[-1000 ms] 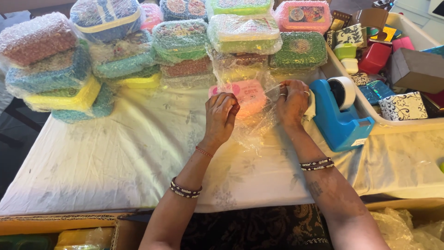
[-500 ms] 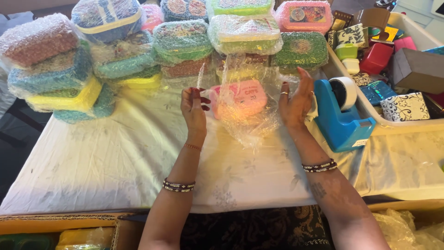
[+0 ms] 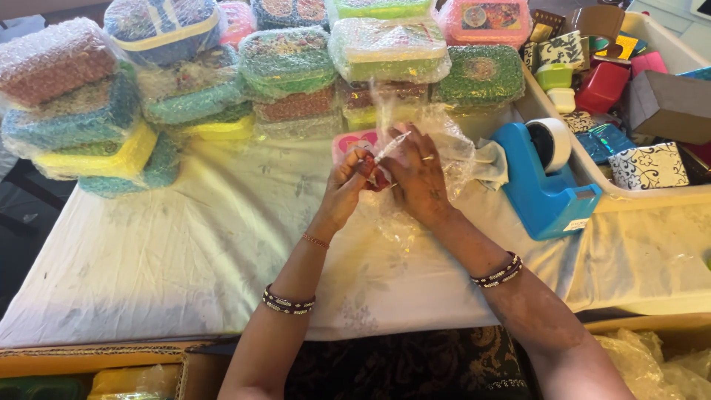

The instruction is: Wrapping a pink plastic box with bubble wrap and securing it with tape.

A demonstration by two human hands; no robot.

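- The left hand (image 3: 348, 189) and right hand (image 3: 418, 178) meet above the far middle of the tabletop (image 3: 185, 252), fingers of both closed on a clear plastic wrap (image 3: 437, 159).
- The wrap is gathered into a thin twisted strip (image 3: 391, 147) between the 2 hands; its long axis rises from the left fingertips toward the far right.
- Inside the wrap, a pink box (image 3: 354, 141) shows just beyond the left hand, partly hidden.
- The wrap is glossy, crinkled and loose; the box is hard and rounded.
- A blue tape dispenser (image 3: 544, 189) stands near the right edge, closer to the right hand.
- Bubble-wrapped boxes (image 3: 289, 67) are stacked along the far edge.
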